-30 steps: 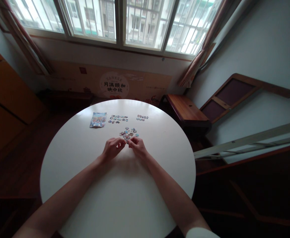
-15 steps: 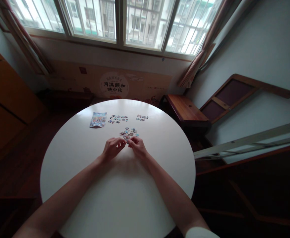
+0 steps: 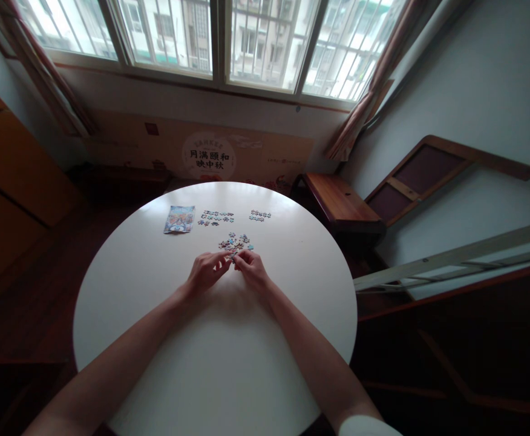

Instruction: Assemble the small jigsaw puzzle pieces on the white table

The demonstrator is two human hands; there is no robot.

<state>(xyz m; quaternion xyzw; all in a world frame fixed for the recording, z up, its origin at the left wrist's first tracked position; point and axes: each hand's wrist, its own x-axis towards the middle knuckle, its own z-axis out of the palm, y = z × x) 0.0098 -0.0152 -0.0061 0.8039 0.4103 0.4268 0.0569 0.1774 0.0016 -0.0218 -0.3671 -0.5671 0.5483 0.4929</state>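
Note:
Both hands meet above the near edge of a loose pile of jigsaw puzzle pieces [image 3: 238, 242] on a white round table [image 3: 210, 363]. My right hand [image 3: 252, 267] is closed in a pinch on a small puzzle piece [image 3: 233, 258]. From the other side, the fingertips of my left hand [image 3: 207, 269] close on the same piece, index finger stretched along it. The fingers partly cover it, so its print cannot be made out. Beyond the pile lie sorted rows of puzzle pieces [image 3: 216, 217] and a smaller group of pieces [image 3: 260, 215] to their right.
A colourful printed packet [image 3: 179, 219] lies flat at the table's far left. Past the table's far right edge stands a wooden bench [image 3: 337, 197]. A barred window [image 3: 265, 45] and a printed cardboard panel [image 3: 247, 145] are behind.
The left fingers have shifted slightly at the piece, with the index finger straighter. Arms, pile and rows look unmoved.

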